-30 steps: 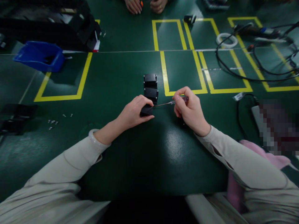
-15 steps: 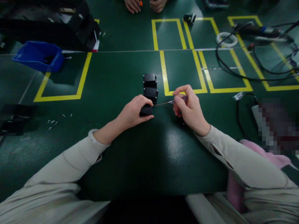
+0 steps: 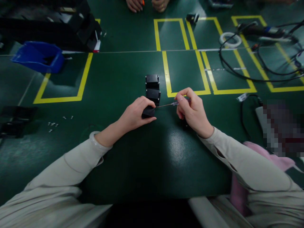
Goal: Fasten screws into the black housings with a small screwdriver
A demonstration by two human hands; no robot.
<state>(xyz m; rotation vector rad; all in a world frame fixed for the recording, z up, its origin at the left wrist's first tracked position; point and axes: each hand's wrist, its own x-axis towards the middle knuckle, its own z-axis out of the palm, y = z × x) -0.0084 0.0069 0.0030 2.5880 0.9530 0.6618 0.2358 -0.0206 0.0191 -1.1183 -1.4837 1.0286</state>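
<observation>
My left hand (image 3: 135, 114) is closed around a small black block (image 3: 148, 112), thumb on the near side and fingers over the far side. In my right hand (image 3: 191, 109) is a screwdriver (image 3: 175, 103) with a clear purplish handle. Its thin shaft points left, and the tip meets the right end of the block. Just beyond the held block, two similar black blocks (image 3: 152, 79) stand in a row, with small silver screws at their corners. A small dark thing (image 3: 185, 124) lies partly hidden below my right hand.
Several loose screws (image 3: 52, 124) lie on the green table at left. A blue bin (image 3: 39, 57) and black parts (image 3: 17, 118) are farther left. Cables (image 3: 223, 63) and a white tape ring (image 3: 230, 40) lie at right. Another person's hands (image 3: 160, 4) rest at the far edge.
My right fingers have shifted slightly on the screwdriver's handle. The block and the screwdriver tip stay in the same place.
</observation>
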